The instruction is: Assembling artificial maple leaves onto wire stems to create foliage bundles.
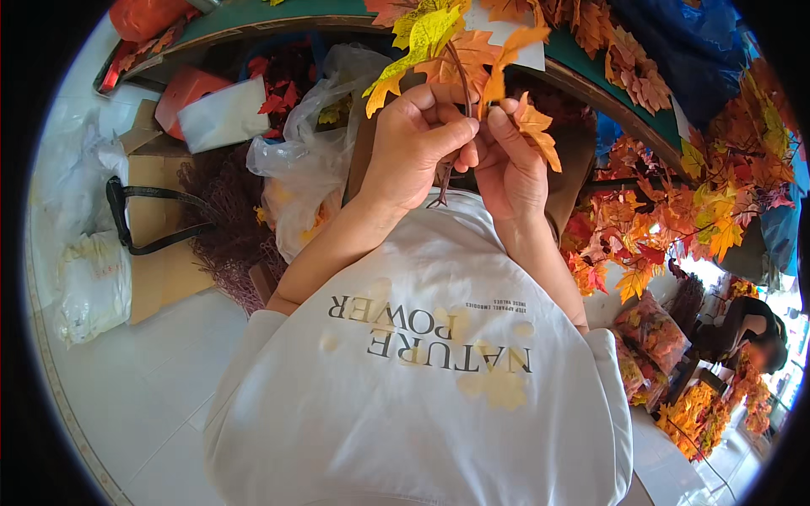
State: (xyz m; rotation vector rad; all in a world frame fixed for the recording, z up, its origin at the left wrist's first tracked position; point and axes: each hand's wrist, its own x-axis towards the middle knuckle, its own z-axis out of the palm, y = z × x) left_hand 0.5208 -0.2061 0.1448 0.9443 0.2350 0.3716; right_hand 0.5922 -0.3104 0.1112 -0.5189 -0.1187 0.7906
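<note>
The left hand (413, 143) had its fingers curled shut around a thin brown stem, thumb pressed across the front, and the right hand (504, 164) pinched the same artificial maple-leaf sprig (460, 63) just beside it, forefinger and thumb closed near an orange leaf (536, 126). The sprig stood upright between the two hands, held up in front of the person's chest, its yellow and orange leaves fanning above the knuckles and a short dark stem end poking out below. It looked light, the leaves thin and floppy, the stem probably a stiff wire core, though the view was too small to be sure. The stem seemed the sound place to grip; leaves would likely pull off if tugged.

Beyond the hands lay a clear plastic bag (312, 143), a cardboard box (156, 228) with a black strap, and heaps of orange foliage (692, 202) on the right, against the green table edge (624, 105).
</note>
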